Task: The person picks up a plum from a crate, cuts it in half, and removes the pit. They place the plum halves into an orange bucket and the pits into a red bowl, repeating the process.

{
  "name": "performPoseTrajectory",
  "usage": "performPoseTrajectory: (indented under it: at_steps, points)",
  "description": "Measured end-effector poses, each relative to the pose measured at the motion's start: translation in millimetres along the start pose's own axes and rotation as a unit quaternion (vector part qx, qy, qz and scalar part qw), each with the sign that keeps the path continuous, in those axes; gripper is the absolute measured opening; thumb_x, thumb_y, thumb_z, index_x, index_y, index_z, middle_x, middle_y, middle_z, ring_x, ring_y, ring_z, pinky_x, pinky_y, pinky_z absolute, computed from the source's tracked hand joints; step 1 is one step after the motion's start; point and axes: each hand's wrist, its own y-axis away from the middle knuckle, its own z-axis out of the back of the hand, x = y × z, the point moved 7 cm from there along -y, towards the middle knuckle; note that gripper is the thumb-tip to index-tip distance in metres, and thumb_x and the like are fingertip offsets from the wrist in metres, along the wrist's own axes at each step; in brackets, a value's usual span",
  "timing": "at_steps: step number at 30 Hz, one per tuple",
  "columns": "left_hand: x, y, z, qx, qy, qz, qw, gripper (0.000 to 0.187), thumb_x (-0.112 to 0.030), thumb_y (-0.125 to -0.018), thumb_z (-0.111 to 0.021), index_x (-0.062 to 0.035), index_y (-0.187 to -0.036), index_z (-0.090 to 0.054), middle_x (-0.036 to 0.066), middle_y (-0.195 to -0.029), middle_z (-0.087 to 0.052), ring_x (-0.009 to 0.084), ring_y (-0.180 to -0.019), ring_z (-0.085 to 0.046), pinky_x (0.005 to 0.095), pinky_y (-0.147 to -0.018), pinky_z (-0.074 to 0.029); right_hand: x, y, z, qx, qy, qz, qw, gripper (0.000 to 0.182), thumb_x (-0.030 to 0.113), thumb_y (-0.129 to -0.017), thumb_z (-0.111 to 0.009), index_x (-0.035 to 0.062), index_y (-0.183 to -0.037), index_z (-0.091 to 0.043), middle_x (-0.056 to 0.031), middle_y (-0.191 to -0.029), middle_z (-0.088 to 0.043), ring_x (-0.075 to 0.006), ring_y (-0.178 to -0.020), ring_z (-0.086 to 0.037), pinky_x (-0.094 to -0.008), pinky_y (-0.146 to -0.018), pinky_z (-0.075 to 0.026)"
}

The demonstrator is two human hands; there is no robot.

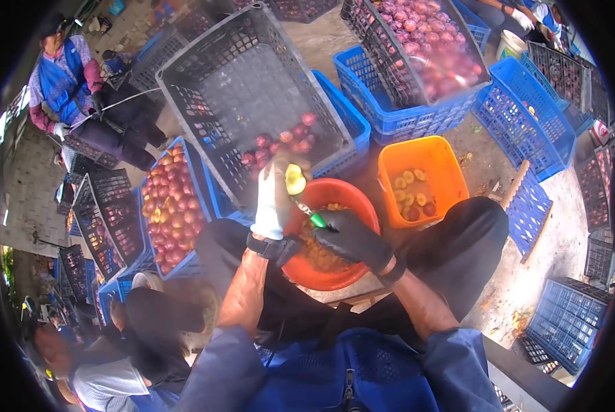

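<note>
My left hand (272,196), in a white glove, is closed on a cut plum (295,180) with its pale yellow flesh showing. My right hand (352,239) wears a black glove and grips a small tool with a green handle (317,220). Its metal end points up toward the fruit, just below the cut face. Beneath both hands is a round red basin (371,206) with small brownish-yellow pieces inside. Just beyond my left hand, several whole red plums (280,145) lie in the near end of a tilted black crate (242,82).
An orange bin (423,150) with plum halves stands right of the basin. Left is a blue crate (204,199) full of plums (173,213). Another black crate of plums (424,34) leans on a blue crate (407,123). Co-workers sit at left (67,75) and lower left (108,371).
</note>
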Motion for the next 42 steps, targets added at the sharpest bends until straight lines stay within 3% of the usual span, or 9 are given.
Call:
performPoseTrajectory:
  at_steps: [5,12,14,18,23,30,36,38,42]
  points:
    - [2.5,-1.4,-6.9,0.035,0.042,0.035,0.998,0.053,-0.048,-0.110,-0.036,-0.0017,-0.109,-0.062,0.008,-0.084,-0.066,0.0089,-0.055,-0.052,0.0210,-0.049,-0.040,-109.5,32.2,-43.8,0.018,0.368,-0.060,0.928,0.014,0.015,-0.086,-0.061,0.0048,-0.085,-0.071,-0.0190,-0.081,-0.069,-0.0389,-0.079,-0.068,-0.0513,-0.069,-0.053]
    - [28.7,10.2,-107.7,0.168,0.051,0.111,0.978,0.045,-0.043,-0.107,-0.047,-0.0033,-0.122,-0.064,0.006,-0.099,-0.067,0.0149,-0.079,-0.069,0.0272,-0.063,-0.058,-97.5,29.2,-45.5,0.027,0.211,-0.050,0.976,0.016,0.019,-0.087,-0.067,0.0045,-0.092,-0.068,-0.0182,-0.084,-0.069,-0.0395,-0.081,-0.067,-0.0503,-0.070,-0.052]
    - [45.3,2.9,-147.9,0.197,0.100,0.118,0.968,0.044,-0.040,-0.106,-0.048,-0.0031,-0.125,-0.062,0.007,-0.108,-0.065,0.0175,-0.084,-0.070,0.0291,-0.065,-0.060,-143.0,44.0,-55.1,0.014,-0.197,-0.098,0.975,0.036,0.022,-0.091,-0.070,0.0035,-0.121,-0.063,-0.0157,-0.103,-0.070,-0.0291,-0.102,-0.068,-0.0450,-0.087,-0.052]
    - [79.3,-21.9,-223.9,0.176,0.063,0.216,0.958,0.045,-0.030,-0.102,-0.056,-0.0018,-0.137,-0.054,0.011,-0.112,-0.064,0.0216,-0.105,-0.068,0.0340,-0.072,-0.060,-122.0,48.1,-31.4,-0.046,-0.016,-0.077,0.996,0.028,0.021,-0.093,-0.067,0.0066,-0.117,-0.062,-0.0111,-0.101,-0.066,-0.0214,-0.096,-0.064,-0.0387,-0.081,-0.052]
    - [34.3,-7.3,-254.2,0.308,-0.235,0.054,0.920,0.065,-0.024,-0.087,-0.066,-0.0024,-0.145,-0.046,0.021,-0.120,-0.066,0.0310,-0.102,-0.070,0.0399,-0.084,-0.055,-202.4,44.4,-62.1,0.023,-0.083,-0.030,0.996,0.013,0.018,-0.094,-0.062,0.0106,-0.104,-0.066,-0.0042,-0.086,-0.063,-0.0155,-0.076,-0.061,-0.0318,-0.067,-0.051]
    - [-23.8,77.1,-163.7,0.355,-0.333,-0.282,0.827,0.031,-0.013,-0.087,-0.067,-0.0032,-0.116,-0.064,0.014,-0.113,-0.066,0.0313,-0.102,-0.068,0.0395,-0.084,-0.058,-185.0,29.6,-65.5,-0.031,-0.178,-0.130,0.975,0.009,0.017,-0.094,-0.061,0.0100,-0.090,-0.064,-0.0015,-0.072,-0.059,-0.0129,-0.058,-0.057,-0.0290,-0.052,-0.046]
    - [-11.9,15.8,-53.2,0.222,-0.339,-0.057,0.913,0.026,-0.017,-0.095,-0.062,-0.0015,-0.113,-0.070,0.016,-0.093,-0.072,0.0254,-0.083,-0.073,0.0359,-0.076,-0.057,-110.9,27.0,-32.6,-0.022,-0.350,-0.332,0.876,0.014,0.018,-0.093,-0.063,0.0081,-0.083,-0.060,-0.0027,-0.064,-0.056,-0.0121,-0.047,-0.052,-0.0294,-0.041,-0.040]
    - [-7.9,-34.8,-14.2,0.169,-0.407,-0.140,0.887,0.028,-0.021,-0.096,-0.060,-0.0010,-0.113,-0.071,0.012,-0.083,-0.071,0.0186,-0.071,-0.069,0.0336,-0.067,-0.055,-105.1,28.0,-36.1,-0.017,-0.358,-0.361,0.861,0.016,0.018,-0.093,-0.063,0.0075,-0.082,-0.059,-0.0030,-0.063,-0.056,-0.0119,-0.045,-0.051,-0.0293,-0.039,-0.040]
    - [35.4,-131.8,64.8,0.044,-0.363,0.154,0.918,0.028,-0.019,-0.094,-0.057,-0.0016,-0.112,-0.071,0.007,-0.083,-0.069,0.0116,-0.062,-0.059,0.0296,-0.059,-0.051,-104.7,31.2,-42.3,-0.002,-0.335,-0.392,0.857,0.015,0.017,-0.093,-0.062,0.0062,-0.084,-0.060,-0.0036,-0.063,-0.056,-0.0120,-0.045,-0.050,-0.0293,-0.040,-0.039]
